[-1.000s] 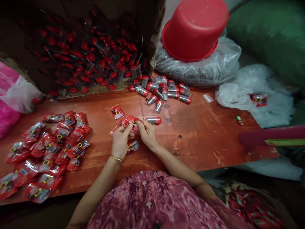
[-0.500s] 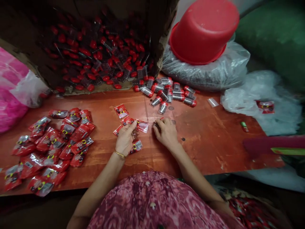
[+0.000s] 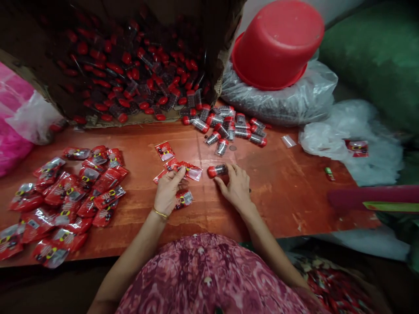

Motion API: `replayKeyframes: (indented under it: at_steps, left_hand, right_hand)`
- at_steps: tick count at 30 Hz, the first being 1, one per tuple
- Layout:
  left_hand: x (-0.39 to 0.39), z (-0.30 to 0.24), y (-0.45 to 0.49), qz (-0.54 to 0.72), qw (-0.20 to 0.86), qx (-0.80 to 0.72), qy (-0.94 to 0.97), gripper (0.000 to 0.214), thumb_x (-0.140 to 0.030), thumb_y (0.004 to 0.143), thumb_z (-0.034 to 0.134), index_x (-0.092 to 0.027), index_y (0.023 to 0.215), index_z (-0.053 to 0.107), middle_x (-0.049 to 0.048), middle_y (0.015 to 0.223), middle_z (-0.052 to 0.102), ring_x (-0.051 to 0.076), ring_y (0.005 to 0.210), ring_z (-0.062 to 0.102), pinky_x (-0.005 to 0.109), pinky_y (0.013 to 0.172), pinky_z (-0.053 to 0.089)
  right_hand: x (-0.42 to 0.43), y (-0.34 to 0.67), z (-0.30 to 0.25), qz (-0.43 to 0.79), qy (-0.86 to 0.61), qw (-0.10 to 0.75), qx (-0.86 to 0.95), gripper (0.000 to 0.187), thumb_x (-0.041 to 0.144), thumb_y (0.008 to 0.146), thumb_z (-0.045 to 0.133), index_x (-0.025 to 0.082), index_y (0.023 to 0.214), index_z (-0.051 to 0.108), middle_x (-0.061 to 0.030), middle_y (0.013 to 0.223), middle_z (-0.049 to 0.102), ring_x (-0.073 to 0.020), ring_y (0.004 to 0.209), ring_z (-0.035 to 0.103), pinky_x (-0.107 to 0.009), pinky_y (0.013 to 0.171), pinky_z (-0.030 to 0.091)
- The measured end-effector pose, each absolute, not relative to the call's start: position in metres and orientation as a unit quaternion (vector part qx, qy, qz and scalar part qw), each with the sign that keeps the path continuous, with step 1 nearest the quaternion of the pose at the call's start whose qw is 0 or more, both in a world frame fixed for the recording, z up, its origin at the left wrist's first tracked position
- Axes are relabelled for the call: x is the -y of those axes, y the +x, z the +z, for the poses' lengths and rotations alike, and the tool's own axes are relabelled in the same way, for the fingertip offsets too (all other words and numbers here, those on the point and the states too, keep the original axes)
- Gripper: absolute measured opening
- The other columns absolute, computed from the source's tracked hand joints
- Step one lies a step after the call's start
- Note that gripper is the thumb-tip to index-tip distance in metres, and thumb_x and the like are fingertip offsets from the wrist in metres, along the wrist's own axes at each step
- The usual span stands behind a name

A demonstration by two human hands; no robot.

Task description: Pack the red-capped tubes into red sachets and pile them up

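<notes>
My left hand (image 3: 167, 193) pinches a small red and clear sachet (image 3: 190, 171) by its edge, just above the orange table (image 3: 281, 187). My right hand (image 3: 236, 186) grips a small clear vial with a red cap (image 3: 217, 170) lying on its side, a little right of the sachet's open end. A few more empty sachets (image 3: 164, 151) lie around my left hand, and one filled sachet (image 3: 183, 198) sits under it.
A heap of filled sachets (image 3: 65, 200) covers the table's left. A tipped cardboard box (image 3: 137, 65) spills red-capped vials (image 3: 229, 126) at the back. An upturned red basin (image 3: 276, 43) rests on a plastic bag. Pink bags lie far left, white plastic right.
My right hand left the sachet, reached right to the vial on the table and closed on it. The left hand kept holding the sachet.
</notes>
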State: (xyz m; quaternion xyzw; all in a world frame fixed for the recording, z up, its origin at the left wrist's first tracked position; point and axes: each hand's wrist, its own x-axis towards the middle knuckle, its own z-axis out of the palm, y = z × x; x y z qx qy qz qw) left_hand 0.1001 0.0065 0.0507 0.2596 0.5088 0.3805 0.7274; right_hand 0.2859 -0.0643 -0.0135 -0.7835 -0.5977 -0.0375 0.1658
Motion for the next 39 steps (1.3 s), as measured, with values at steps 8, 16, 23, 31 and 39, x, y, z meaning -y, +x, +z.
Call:
replayKeyframes:
  at_steps: [8, 16, 23, 31, 39]
  left_hand:
    - [-0.012, 0.045, 0.092, 0.347, 0.771, -0.483, 0.227, 0.035, -0.038, 0.051, 0.081, -0.014, 0.068, 0.061, -0.0019, 0.054, 0.063, 0.006, 0.044, 0.054, 0.016, 0.045, 0.043]
    - [-0.011, 0.044, 0.099, 0.346, 0.756, -0.495, 0.254, 0.038, -0.042, 0.049, 0.081, -0.013, 0.062, 0.061, -0.0015, 0.052, 0.062, 0.006, 0.044, 0.054, 0.016, 0.045, 0.041]
    - [-0.004, 0.043, 0.101, 0.359, 0.715, -0.503, 0.327, 0.039, -0.047, 0.051, 0.078, -0.012, 0.061, 0.063, -0.0014, 0.052, 0.061, 0.006, 0.047, 0.053, 0.017, 0.048, 0.041]
    - [-0.004, 0.052, 0.107, 0.396, 0.74, -0.46, 0.291, 0.041, -0.048, 0.049, 0.078, -0.014, 0.065, 0.062, -0.001, 0.057, 0.065, 0.009, 0.05, 0.057, 0.021, 0.055, 0.046]
    - [0.005, 0.042, 0.121, 0.432, 0.75, -0.428, 0.26, 0.04, -0.034, 0.049, 0.082, -0.014, 0.079, 0.064, 0.0006, 0.073, 0.07, 0.01, 0.063, 0.062, 0.021, 0.065, 0.048]
  right_hand:
    - [0.054, 0.316, -0.005, 0.047, -0.669, 0.162, 0.724, 0.027, 0.025, 0.087, 0.046, 0.018, 0.11, 0.059, -0.0115, 0.103, 0.066, -0.0255, 0.095, 0.056, -0.042, 0.083, 0.041]
    - [0.073, 0.287, 0.018, 0.006, -0.557, 0.383, 0.737, 0.045, 0.009, 0.084, 0.046, 0.025, 0.127, 0.048, -0.0077, 0.11, 0.064, -0.0186, 0.102, 0.06, -0.034, 0.086, 0.049]
    - [0.07, 0.271, 0.024, -0.073, -0.589, 0.325, 0.736, 0.045, 0.006, 0.083, 0.043, 0.025, 0.123, 0.052, -0.007, 0.097, 0.065, -0.0167, 0.09, 0.061, -0.03, 0.078, 0.051]
    - [0.069, 0.263, 0.017, 0.024, -0.584, 0.32, 0.746, 0.053, 0.025, 0.088, 0.042, 0.02, 0.139, 0.029, -0.015, 0.112, 0.052, -0.0241, 0.1, 0.054, -0.041, 0.082, 0.05]
    - [0.065, 0.249, 0.017, 0.013, -0.569, 0.377, 0.731, 0.055, 0.019, 0.087, 0.047, 0.022, 0.139, 0.03, -0.0131, 0.107, 0.049, -0.0225, 0.097, 0.052, -0.037, 0.078, 0.051]
